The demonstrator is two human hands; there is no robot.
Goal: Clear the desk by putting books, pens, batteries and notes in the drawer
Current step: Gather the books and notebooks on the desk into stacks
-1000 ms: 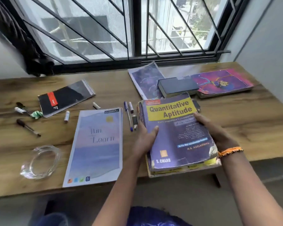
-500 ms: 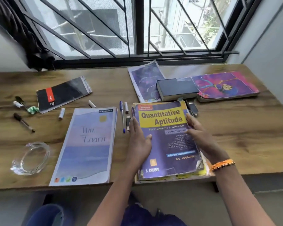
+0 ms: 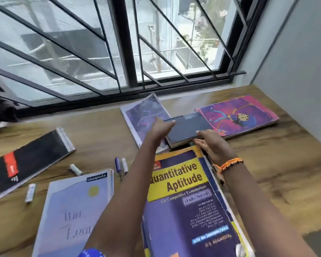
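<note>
The left hand (image 3: 160,129) reaches forward over the desk (image 3: 278,164) and its fingers are nearly straight, with the tips at the left edge of the dark grey book (image 3: 188,127); it does not yet seem to grip it. The right hand (image 3: 212,145) comes to the near right corner of the same book, fingers stretched and a little spread, thumb near the cover; if it already has hold I cannot tell, it looks only to touch. An orange wristband (image 3: 228,164) is on this wrist.

The dark grey book lies partly on a purple notebook (image 3: 145,115) at its left and touches a pink and purple picture book (image 3: 237,115) at its right. Nearer to the person lies the thick Quantitative Aptitude book (image 3: 185,201), and beside it a classmate notebook (image 3: 72,216). Between them, a blue pen (image 3: 118,166) and a white battery (image 3: 125,165). More to the left are two other white batteries (image 3: 75,169) (image 3: 30,191) and a black spiral notepad (image 3: 30,160).

I judge that the task is at its beginning: no drawer is in view, and all books, pens and batteries seen here are on the desk, so nearly everything is left to do
</note>
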